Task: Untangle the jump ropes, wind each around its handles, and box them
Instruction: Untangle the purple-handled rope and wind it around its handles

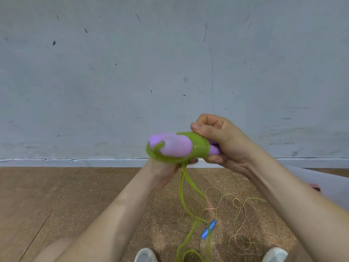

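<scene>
Two purple handles (171, 144) lie side by side in front of me, with several turns of green rope (200, 146) wound round their right part. My right hand (221, 140) grips the handles' right end, thumb pressing on the windings. My left hand (162, 167) sits under the handles' left end and holds a blurred loop of the green rope there. The loose green rope (182, 193) hangs down to the floor between my arms. A thin multicoloured rope (238, 220) lies in loops on the floor, with a blue handle (208, 228) on it.
A grey wall (132, 72) stands close ahead, meeting the brown cork floor (56, 195). My white shoes (145, 255) show at the bottom edge. A pale sheet and a small pink object (315, 187) lie at the right edge.
</scene>
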